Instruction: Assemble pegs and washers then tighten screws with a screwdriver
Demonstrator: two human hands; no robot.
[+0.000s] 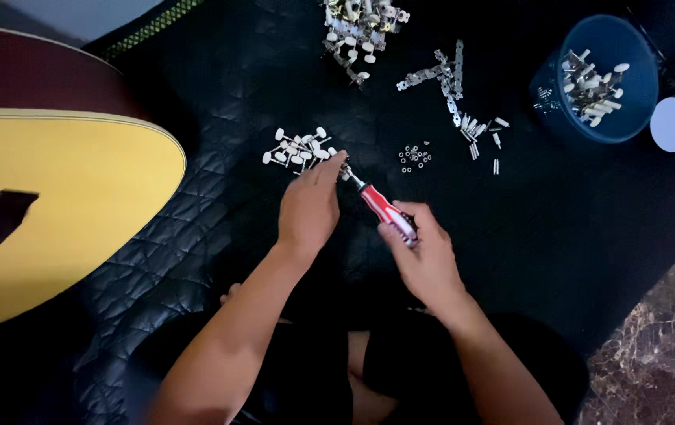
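right hand [425,256] fingers wrapped around red screwdriver [383,206], left hand [311,206] fingers pinching its tip

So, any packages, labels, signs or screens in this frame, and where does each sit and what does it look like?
No labels, signs or screens show.
Only container: a round blue tub, top right on the black mat, holding white-knobbed metal tuner parts.
Beside it, further right: a plain round white disc, perhaps its lid.
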